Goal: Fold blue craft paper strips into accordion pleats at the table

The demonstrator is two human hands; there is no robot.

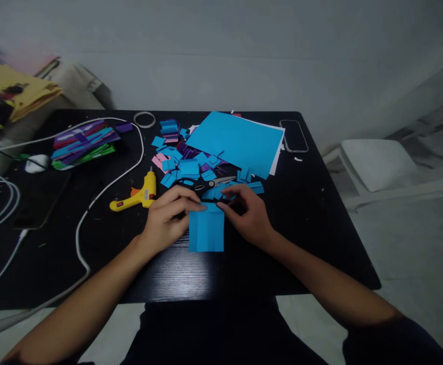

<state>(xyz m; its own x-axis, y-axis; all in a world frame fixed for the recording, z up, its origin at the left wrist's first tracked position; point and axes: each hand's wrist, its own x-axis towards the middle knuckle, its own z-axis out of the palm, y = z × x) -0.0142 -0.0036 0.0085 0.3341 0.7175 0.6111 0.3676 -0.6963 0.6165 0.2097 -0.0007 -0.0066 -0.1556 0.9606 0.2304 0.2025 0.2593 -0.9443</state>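
A creased blue paper square (207, 232) lies on the black table in front of me, between my two hands. My left hand (171, 218) has its fingers bent over the square's upper left edge, thumb tucked below. At the upper right corner, my right hand (249, 214) pinches the paper's edge between thumb and index finger. Just beyond the fingers lie black-handled scissors (212, 184), their handles partly covered by blue paper pieces. Several small folded blue pieces (188, 168) are heaped behind them. A yellow glue gun (145, 193) rests left of my left hand.
A large blue sheet (240, 139) lies at the back, over white paper. A phone (294, 136) sits near the right edge, a dark phone (41, 200) at left. A white cable (79, 228) curves across the table. Bundled coloured paper strips (86, 144) and a tape roll (144, 119) are back left.
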